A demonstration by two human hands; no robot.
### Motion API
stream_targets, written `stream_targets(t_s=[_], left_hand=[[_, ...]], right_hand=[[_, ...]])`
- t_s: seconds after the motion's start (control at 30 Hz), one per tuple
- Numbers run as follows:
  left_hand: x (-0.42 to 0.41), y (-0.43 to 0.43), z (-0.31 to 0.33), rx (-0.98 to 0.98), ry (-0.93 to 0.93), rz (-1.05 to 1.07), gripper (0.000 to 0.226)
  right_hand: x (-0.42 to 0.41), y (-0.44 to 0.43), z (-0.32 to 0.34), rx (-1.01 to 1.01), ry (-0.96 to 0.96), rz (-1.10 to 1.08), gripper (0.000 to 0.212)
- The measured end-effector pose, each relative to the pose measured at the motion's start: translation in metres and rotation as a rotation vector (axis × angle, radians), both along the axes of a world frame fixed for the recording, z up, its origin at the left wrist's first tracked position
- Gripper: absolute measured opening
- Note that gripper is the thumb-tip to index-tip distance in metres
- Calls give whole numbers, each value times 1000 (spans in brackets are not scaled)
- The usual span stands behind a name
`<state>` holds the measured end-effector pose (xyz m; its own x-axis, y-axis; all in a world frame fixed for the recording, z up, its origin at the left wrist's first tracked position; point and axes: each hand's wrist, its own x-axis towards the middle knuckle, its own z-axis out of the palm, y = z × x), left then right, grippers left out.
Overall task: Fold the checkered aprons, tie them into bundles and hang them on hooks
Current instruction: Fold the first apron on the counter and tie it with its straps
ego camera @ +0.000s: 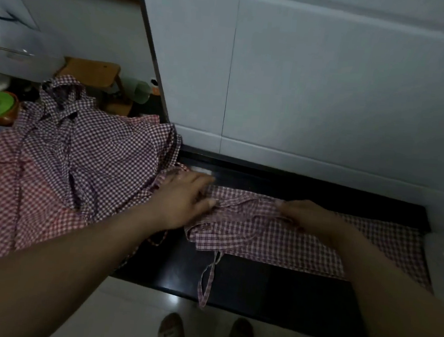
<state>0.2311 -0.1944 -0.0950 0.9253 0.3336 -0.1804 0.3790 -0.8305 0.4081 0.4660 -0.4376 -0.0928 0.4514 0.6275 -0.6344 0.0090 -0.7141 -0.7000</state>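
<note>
The half-folded red-and-white checkered cotton apron (pixel 302 245) lies on the glossy black countertop (pixel 272 288), at 3 o'clock from the heap of unfolded checkered aprons (pixel 77 155). The left hand (pixel 183 198) presses it with flat fingers; the right hand (pixel 309 217) pinches a fold. The thin tie strap (pixel 207 282) hangs off the edge toward 6 o'clock and could drag the fold open

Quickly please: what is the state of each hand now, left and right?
Left hand: open, fingers straight, pressing the folded apron on the black counter.
Right hand: rests on the same apron; pinching or flat cannot be told.
</note>
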Motion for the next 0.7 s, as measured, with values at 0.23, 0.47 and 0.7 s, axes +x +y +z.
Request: stream_targets(t_s=[0.23, 0.47, 0.7], left_hand=[[3, -16, -48, 239, 297, -123, 72], [9, -35, -52, 278, 208, -195, 63], [-50, -48, -62, -363, -288, 903, 28]], right_hand=[[-16, -8, -53, -278, -484, 11, 28], [-81, 20, -56, 92, -1049, 397, 48], [-103, 35, -70, 21, -921, 352, 50]])
